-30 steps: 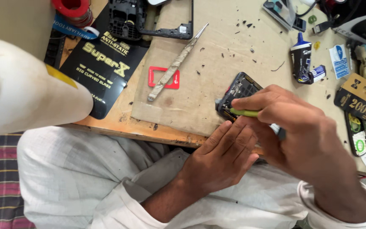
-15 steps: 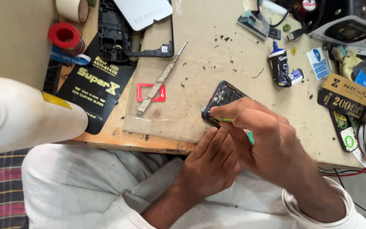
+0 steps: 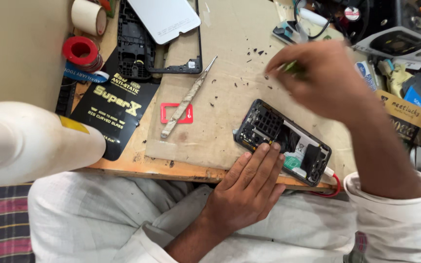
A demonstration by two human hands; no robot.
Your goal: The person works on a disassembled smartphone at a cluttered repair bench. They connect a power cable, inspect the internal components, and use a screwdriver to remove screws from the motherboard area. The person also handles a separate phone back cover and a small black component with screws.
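Note:
An opened black phone [image 3: 274, 129] with its insides showing lies tilted at the near edge of the wooden table [image 3: 181, 168]. My left hand [image 3: 249, 190] rests flat with its fingertips on the phone's near edge. Farther back above the table, my right hand [image 3: 327, 80] is raised and blurred, pinching a thin green tool [image 3: 294, 67]. It is clear of the phone. A red cable [image 3: 334, 187] runs from the phone's right end.
Metal tweezers [image 3: 187, 100] and a red plastic frame [image 3: 175, 113] lie left of the phone. A black packet [image 3: 115, 109], a black phone frame [image 3: 137, 44], a white back cover [image 3: 164, 17] and tape rolls [image 3: 80, 50] sit at the back left. A white bottle [image 3: 35, 143] looms near left. Boxes and tools crowd the right edge.
My right hand has lifted off the phone and moved back and right with the green tool, uncovering the phone. My left hand stays on the phone's near edge.

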